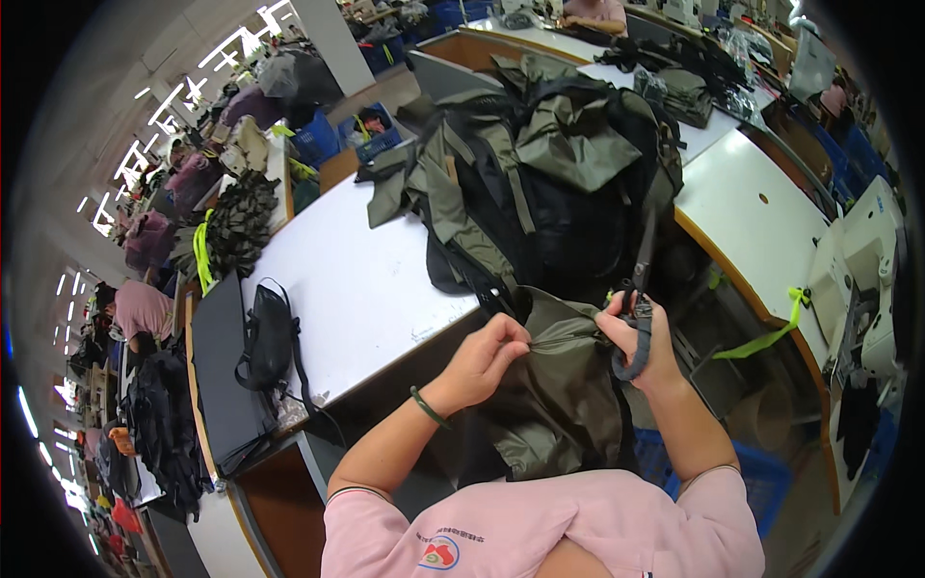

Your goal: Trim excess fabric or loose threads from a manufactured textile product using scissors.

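Observation:
An olive-green and black backpack (540, 183) lies over the white table (356, 260), and its olive fabric (568, 405) hangs past the edge toward my lap. My left hand (482, 361) pinches a seam of this fabric between thumb and fingers. On the other side of the seam, my right hand (641, 337) grips a pair of scissors (634, 349) with wrapped dark handles, blades pointing away from me. The right fingertips also touch the fabric's edge. A dark green bangle circles my left wrist.
A small black pouch (270, 332) with straps lies on the table's left, beside black sheets (226, 376). At right stands a white sewing machine (867, 279) with a yellow-green strip (771, 332). Blue crates (371, 130) and fabric piles are farther off; a person in pink (145, 308) works at left.

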`<state>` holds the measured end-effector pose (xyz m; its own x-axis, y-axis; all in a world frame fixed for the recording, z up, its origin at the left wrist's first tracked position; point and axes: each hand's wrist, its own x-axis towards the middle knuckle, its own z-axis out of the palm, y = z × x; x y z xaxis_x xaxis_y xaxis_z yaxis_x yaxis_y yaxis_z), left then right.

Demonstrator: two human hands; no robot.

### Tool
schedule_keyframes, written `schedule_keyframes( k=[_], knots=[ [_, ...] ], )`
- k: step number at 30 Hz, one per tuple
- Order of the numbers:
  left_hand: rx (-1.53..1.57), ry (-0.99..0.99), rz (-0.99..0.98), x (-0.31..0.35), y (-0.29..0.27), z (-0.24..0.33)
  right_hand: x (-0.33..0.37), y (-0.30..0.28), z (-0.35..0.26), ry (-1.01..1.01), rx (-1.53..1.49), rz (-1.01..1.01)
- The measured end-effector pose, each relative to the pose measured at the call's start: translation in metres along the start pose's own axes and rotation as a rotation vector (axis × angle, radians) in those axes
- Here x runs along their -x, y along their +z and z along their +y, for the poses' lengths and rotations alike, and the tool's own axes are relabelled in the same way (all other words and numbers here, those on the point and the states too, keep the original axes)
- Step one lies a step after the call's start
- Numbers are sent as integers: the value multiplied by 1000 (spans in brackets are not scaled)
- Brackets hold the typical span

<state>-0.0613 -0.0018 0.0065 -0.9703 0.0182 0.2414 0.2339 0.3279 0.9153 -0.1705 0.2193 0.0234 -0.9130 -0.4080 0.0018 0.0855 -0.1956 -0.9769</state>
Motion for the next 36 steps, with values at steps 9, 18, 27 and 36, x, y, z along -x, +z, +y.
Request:
schedule_keyframes(
  k=[9, 18, 27, 36],
  knots=[
    [-416, 235, 57, -26, -65, 86, -6, 1, -34, -72, -93, 0],
    [-327, 291, -145, -23, -49, 64, -9, 11, -48, -300, 521, -501],
    [-61, 25, -138, 3, -28, 36, 16, -6, -26, -97, 388, -553],
    [387, -309, -273, 9, -16, 11, 11, -9, -27, -47, 244, -447]
  ],
)
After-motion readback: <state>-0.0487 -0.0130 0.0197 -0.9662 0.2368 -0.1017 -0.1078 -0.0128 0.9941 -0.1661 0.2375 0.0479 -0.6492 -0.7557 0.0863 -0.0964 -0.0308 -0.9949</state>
